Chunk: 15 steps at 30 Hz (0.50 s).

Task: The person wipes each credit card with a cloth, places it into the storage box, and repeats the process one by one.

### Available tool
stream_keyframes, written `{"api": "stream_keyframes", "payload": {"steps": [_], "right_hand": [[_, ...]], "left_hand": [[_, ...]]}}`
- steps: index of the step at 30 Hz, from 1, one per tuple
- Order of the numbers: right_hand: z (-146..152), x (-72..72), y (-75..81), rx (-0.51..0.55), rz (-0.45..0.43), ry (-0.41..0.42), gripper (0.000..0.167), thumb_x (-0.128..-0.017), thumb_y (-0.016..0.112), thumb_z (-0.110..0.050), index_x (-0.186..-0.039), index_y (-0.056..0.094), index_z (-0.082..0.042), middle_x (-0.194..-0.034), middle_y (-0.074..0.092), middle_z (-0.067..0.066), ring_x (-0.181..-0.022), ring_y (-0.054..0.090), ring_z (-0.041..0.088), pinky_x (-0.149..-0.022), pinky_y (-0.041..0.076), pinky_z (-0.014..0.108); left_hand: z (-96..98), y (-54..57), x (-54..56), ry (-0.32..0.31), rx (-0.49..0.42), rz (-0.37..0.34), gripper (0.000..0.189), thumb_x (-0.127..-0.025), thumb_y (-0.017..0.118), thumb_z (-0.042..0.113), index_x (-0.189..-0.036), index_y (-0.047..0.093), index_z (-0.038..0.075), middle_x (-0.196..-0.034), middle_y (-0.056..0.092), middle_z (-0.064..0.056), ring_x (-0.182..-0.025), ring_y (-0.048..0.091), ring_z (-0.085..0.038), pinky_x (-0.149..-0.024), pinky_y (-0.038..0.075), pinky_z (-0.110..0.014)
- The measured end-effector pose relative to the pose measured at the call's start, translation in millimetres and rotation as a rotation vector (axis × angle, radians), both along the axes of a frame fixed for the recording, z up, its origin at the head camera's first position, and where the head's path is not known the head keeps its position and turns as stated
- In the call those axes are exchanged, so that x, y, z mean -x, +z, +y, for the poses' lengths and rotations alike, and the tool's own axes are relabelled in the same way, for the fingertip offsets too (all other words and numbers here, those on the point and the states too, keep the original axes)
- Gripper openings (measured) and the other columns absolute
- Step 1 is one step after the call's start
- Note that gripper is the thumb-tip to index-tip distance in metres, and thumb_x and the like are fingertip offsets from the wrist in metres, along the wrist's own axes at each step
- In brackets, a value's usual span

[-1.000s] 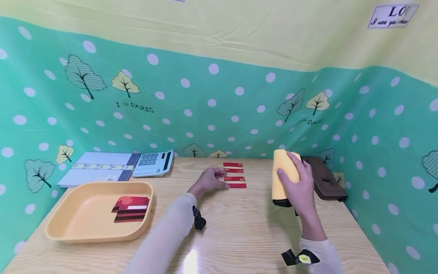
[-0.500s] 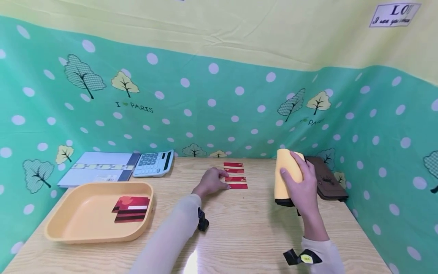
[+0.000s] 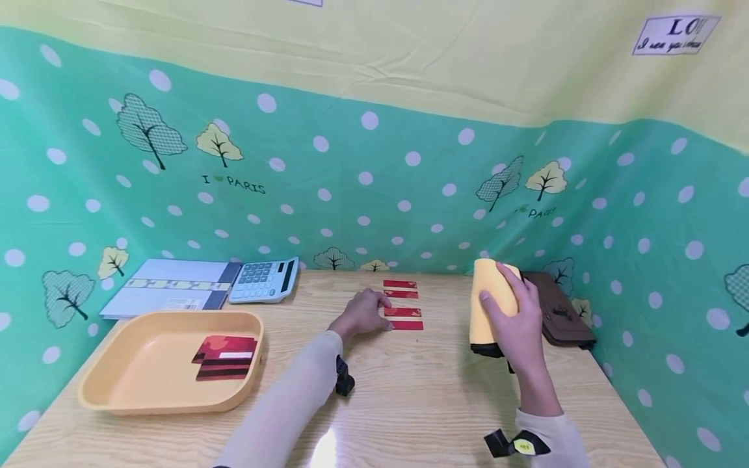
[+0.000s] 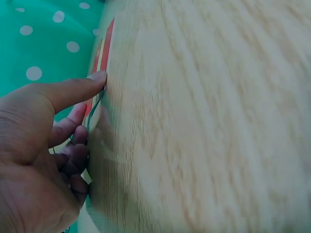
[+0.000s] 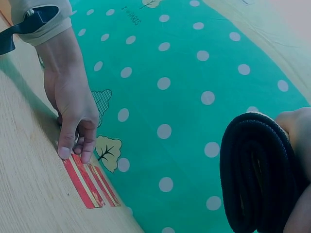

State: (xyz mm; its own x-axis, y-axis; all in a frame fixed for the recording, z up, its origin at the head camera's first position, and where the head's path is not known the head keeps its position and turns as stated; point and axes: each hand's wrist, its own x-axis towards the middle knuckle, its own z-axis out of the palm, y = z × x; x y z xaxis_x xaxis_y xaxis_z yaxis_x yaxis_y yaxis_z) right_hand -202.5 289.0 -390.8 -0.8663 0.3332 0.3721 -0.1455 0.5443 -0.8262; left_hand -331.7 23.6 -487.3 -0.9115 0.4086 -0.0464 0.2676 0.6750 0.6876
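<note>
My left hand (image 3: pixel 364 313) is at the left end of two red cards with pale stripes. Between thumb and fingertip it pinches the nearer card (image 3: pixel 404 324) by its edges, flat on the table. The other card (image 3: pixel 401 294) lies just behind it. In the left wrist view the thumb touches a red edge, and the remaining fingers are curled. My right hand (image 3: pixel 517 318) grips a rolled thick cloth (image 3: pixel 491 302), yellow outside, above the table at right. Its end in the right wrist view (image 5: pixel 255 179) reveals dark folded layers.
At left stands a peach tray (image 3: pixel 170 409) with several red cards (image 3: pixel 225 357) in it. Behind are a blue-white folder (image 3: pixel 175 273) and a light blue calculator (image 3: pixel 263 281). A brown leather-like case (image 3: pixel 558 309) lies at right. Patterned green cloth (image 3: pixel 351 182) walls the table.
The nearer card has slid slightly toward me with my left hand, widening the gap to the card behind. My right hand and the rolled cloth have shifted slightly right.
</note>
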Motion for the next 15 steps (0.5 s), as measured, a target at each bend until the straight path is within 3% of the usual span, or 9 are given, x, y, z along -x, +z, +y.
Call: {"api": "stream_keyframes", "payload": {"steps": [6,11,15], "right_hand": [[-2,-0.5,-0.8,-0.009,0.008,0.005,0.059,-0.097,0.072,-0.026,-0.151,0.052,-0.038,-0.149,0.043,0.012,-0.108,0.048,0.017,-0.078,0.045,0.021],[-3,0.0,-0.9,-0.011,0.015,0.012,0.058,-0.097,0.072,-0.027,-0.150,0.052,-0.040,-0.148,0.043,0.012,-0.107,0.048,0.018,-0.078,0.046,0.024],[-3,1.5,-3.6,-0.008,0.017,0.010,0.057,-0.097,0.071,-0.027,-0.150,0.052,-0.041,-0.147,0.043,0.011,-0.106,0.049,0.019,-0.079,0.047,0.026]], "left_hand": [[-3.7,-0.8,-3.6,-0.003,-0.035,-0.005,0.043,-0.079,0.090,0.018,-0.115,0.067,0.010,-0.120,0.061,-0.011,-0.105,0.053,-0.025,-0.102,0.051,-0.043],[-2.8,-1.8,-8.8,-0.011,-0.141,-0.022,0.043,-0.080,0.087,0.006,-0.114,0.060,0.006,-0.105,0.057,-0.011,-0.091,0.049,-0.020,-0.081,0.047,-0.031],[-1.6,-3.9,-12.1,-0.008,-0.178,-0.037,0.042,-0.082,0.083,0.001,-0.113,0.057,0.010,-0.090,0.056,-0.004,-0.075,0.050,-0.015,-0.071,0.045,-0.026]]}}
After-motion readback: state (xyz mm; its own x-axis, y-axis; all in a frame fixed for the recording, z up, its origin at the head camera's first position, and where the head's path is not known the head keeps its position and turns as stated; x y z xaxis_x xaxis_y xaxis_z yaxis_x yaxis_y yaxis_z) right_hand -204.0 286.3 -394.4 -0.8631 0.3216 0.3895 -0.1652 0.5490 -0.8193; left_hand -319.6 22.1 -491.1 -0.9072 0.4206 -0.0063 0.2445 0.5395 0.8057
